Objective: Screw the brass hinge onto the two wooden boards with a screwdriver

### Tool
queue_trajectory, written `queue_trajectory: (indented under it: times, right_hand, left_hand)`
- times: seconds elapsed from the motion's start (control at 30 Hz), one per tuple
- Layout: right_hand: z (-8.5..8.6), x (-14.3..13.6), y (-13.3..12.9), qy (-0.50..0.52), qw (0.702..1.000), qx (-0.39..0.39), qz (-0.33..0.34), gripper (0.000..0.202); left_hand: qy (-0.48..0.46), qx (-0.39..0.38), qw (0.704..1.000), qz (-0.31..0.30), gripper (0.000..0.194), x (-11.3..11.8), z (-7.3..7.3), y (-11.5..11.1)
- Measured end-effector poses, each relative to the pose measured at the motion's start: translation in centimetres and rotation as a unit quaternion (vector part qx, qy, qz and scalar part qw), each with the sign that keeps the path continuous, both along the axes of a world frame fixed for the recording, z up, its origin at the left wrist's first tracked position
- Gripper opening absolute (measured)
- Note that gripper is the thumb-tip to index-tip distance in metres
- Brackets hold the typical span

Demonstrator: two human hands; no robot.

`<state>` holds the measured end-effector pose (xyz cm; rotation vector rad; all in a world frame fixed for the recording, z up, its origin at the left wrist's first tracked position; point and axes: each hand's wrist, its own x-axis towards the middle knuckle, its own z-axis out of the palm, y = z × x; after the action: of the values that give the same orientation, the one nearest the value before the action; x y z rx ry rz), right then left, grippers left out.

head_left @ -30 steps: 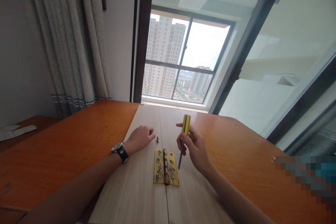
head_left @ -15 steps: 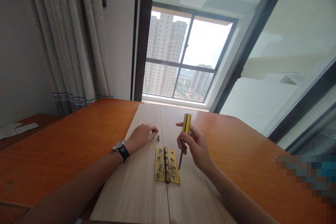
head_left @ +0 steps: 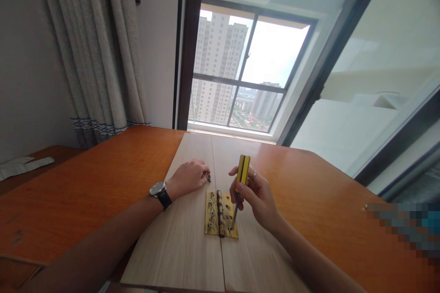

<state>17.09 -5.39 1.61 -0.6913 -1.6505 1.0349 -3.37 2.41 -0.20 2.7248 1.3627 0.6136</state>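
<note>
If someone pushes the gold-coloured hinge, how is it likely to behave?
The hinge looks metallic, so its leaves are probably stiff. It likely resists sliding, since screws sit in both leaves, though their tightness cannot be seen. Lying flat across two boards, it seems unlikely to roll or tip.

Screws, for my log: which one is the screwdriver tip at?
The screw in the right leaf of the hinge, at its near end; others sit in the left leaf or by the left hand.
</note>
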Motion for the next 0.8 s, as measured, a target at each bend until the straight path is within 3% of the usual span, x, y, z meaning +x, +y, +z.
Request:
queue_trajectory:
  times: [0.27, 0.57, 0.8]
  right_hand:
    - [-0.2, 0.1, -0.3, 0.02, 0.999, 0.03, 0.012, 0.022]
    - [-0.6, 0.4, -0.5, -0.033, 0.997, 0.061, 0.024, 0.023]
    - [0.5, 0.2, -0.4, -0.026, 0.992, 0.029, 0.118, 0.023]
  left_hand:
    - [0.012, 0.021, 1.0, -0.008, 0.021, 0.3, 0.0, -0.4]
    - [0.003, 0.03, 0.999, -0.011, 0.022, 0.4, -0.2, -0.3]
    - [-0.011, 0.029, 0.999, -0.008, 0.025, 0.6, -0.4, -0.2]
